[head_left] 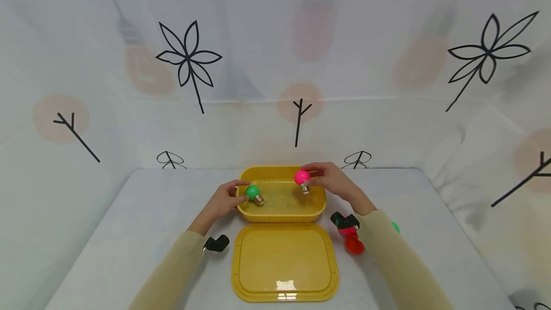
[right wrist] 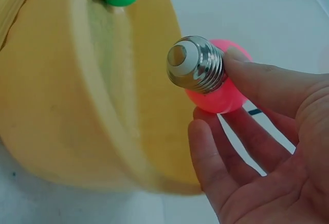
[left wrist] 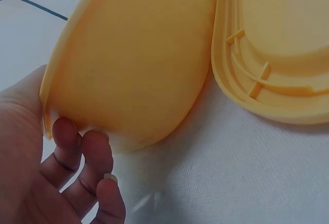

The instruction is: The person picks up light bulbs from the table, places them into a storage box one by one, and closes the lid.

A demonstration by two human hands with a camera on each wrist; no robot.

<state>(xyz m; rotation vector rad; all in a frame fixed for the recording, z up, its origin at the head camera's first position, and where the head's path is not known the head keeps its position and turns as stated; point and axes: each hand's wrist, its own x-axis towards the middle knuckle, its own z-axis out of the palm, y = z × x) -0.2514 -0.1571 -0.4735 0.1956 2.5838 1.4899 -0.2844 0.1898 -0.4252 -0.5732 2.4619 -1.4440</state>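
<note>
My right hand (head_left: 333,179) pinches a pink light bulb (head_left: 302,177) between thumb and fingers, its silver screw base pointing down over the right part of a yellow plastic tub (head_left: 280,217). In the right wrist view the base of the pink bulb (right wrist: 226,99) faces the camera, with the thumb where base and globe meet. My left hand (head_left: 224,200) grips the tub's left rim, the fingers curled against the outer wall (left wrist: 133,64). Inside the tub, near the left thumb, lies a green light bulb (head_left: 252,192) with its metal base toward the middle.
A yellow lid (head_left: 285,262) lies flat in front of the tub. Right of it, beside my right sleeve, are a red object (head_left: 354,244) and a pink one (head_left: 347,231), partly covered. A bit of green (head_left: 395,226) shows past the sleeve. Patterned cloth (head_left: 258,128) hangs behind.
</note>
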